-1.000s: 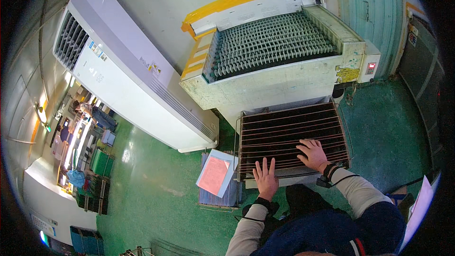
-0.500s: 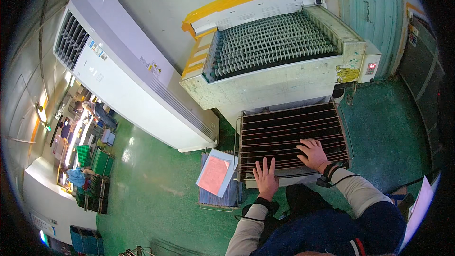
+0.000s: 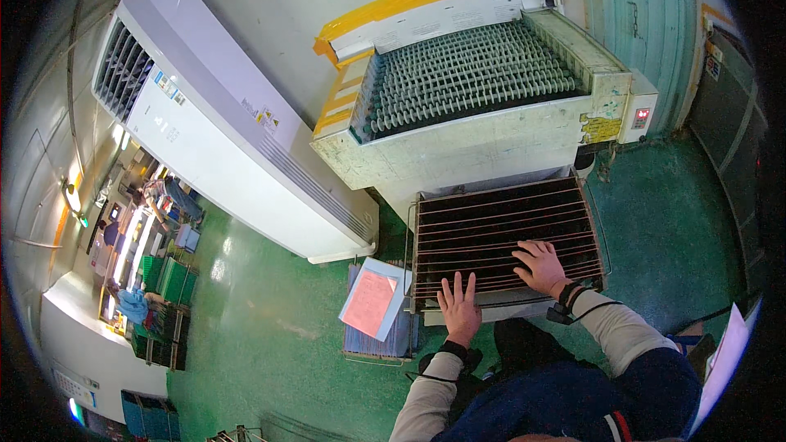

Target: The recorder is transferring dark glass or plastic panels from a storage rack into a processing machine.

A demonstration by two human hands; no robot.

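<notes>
Before me stands a dark rack (image 3: 495, 232) with a wire frame, crossed by several thin, parallel copper-coloured edges. My left hand (image 3: 461, 311) rests at its near edge, fingers stretched and spread, nothing in them. Further right, my right hand (image 3: 540, 268) lies over the near right part of the rack, fingers also apart and holding nothing. Whether the fingertips press on the thin edges, I cannot tell. Dark bands circle both wrists.
Behind the rack is a machine (image 3: 458, 151) with rows of rollers (image 3: 475, 74) and a control box (image 3: 639, 115). A pink sheet (image 3: 370, 303) tops a second, low rack on the left. A tall white air conditioner (image 3: 237, 139) leans into view. People work far left.
My hands and the rack hold the same places. Far left, a person by the lit bench has shifted posture slightly.
</notes>
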